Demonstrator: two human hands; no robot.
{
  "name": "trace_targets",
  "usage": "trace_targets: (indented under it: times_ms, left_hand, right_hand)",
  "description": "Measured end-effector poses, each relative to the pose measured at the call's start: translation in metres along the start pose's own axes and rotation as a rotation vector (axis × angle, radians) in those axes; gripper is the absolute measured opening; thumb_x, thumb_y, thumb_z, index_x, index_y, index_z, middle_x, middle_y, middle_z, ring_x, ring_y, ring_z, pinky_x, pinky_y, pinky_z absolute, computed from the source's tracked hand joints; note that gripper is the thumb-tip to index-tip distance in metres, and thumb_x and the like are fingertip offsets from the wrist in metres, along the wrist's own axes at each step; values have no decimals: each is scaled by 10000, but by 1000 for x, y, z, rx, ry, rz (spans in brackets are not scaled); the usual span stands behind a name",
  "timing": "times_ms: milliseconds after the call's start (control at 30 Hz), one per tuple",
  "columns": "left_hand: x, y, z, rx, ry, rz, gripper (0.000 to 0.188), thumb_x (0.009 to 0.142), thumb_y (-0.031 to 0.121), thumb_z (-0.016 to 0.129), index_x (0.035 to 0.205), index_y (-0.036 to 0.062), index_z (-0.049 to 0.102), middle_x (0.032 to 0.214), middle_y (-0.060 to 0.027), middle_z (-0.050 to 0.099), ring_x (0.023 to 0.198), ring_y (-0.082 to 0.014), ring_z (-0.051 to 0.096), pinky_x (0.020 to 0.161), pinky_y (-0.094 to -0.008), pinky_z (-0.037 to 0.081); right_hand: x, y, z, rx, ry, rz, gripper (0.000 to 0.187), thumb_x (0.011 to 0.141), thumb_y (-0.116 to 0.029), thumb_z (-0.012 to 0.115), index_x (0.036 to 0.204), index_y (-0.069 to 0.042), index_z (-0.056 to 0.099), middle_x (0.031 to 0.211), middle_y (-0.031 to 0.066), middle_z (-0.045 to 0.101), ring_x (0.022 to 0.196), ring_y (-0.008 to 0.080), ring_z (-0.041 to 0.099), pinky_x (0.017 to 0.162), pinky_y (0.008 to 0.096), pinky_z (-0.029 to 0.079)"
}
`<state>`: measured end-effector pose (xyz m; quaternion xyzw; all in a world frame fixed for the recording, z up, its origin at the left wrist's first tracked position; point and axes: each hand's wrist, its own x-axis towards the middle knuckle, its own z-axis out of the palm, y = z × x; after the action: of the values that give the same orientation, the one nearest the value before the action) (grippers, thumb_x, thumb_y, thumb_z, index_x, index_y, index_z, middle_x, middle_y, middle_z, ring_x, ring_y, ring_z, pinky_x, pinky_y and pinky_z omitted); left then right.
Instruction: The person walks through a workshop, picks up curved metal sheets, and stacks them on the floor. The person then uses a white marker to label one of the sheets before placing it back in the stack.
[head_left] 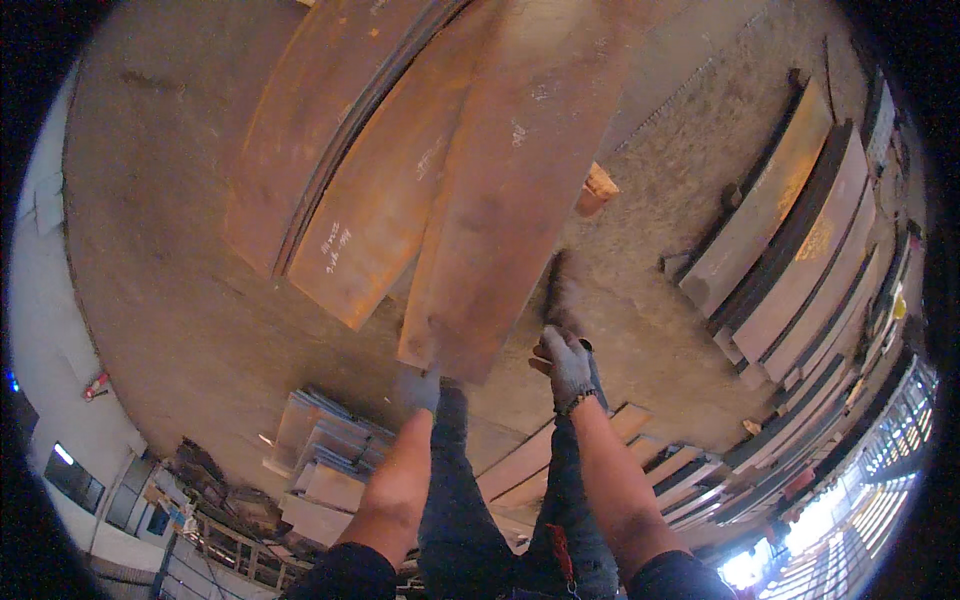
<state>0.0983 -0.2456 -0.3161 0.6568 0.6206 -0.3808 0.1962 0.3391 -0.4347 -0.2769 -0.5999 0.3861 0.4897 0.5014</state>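
A long, rust-brown steel plate [510,190] stretches away from me, its near end just in front of my legs. My left hand [418,388], in a grey glove, grips this near end at its left corner; the plate hides part of the fingers. To the right of the plate, and apart from it, is my right hand [566,365], also gloved. Its fingers are loosely bent and apart, with nothing visible between them. Another rusty plate [375,220] with chalk marks lies partly under the first, on its left.
Further left lies a wider rusty plate [310,110] with a dark raised edge. A small orange-brown block [597,190] pokes out beside the held plate. Stacked plates [760,220] line the right side. More metal pieces [335,450] lie by my left forearm, on the brown floor [160,250].
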Motion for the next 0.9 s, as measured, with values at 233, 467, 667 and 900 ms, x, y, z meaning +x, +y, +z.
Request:
trace_targets:
  times_ms: [233,467,667,900]
  left_hand:
    - [37,51,-51,-54,-123,92,946,723,616,788,1411,19,533,1333,-249,623,1230,-420,598,1022,-492,483]
    - [64,42,-44,-99,-142,208,992,718,662,778,1397,-19,536,1366,-244,609,1251,-386,597,1036,-469,475]
    - [91,6,-22,-16,-63,421,1137,682,738,764,1424,-79,490,1400,-279,579,1304,-394,567,1050,-468,475]
    - [-17,46,54,-24,-435,479,853,784,656,732,1389,70,596,1408,-173,613,1259,-353,607,1037,-446,485]
  right_hand:
    - [82,33,26,-476,-314,-224,635,918,-432,689,1393,-32,558,1191,152,674,1102,211,619,898,364,515]
    - [83,111,37,-321,-233,-44,626,931,-433,699,1357,13,590,1300,128,656,1166,220,604,1012,368,466]
    - [55,148,44,-139,-92,-241,675,871,-524,733,1260,22,653,1084,117,733,984,273,673,898,408,515]
    - [48,140,-82,-484,226,-208,725,858,-622,676,1120,54,703,1107,267,723,1060,383,695,898,444,510]
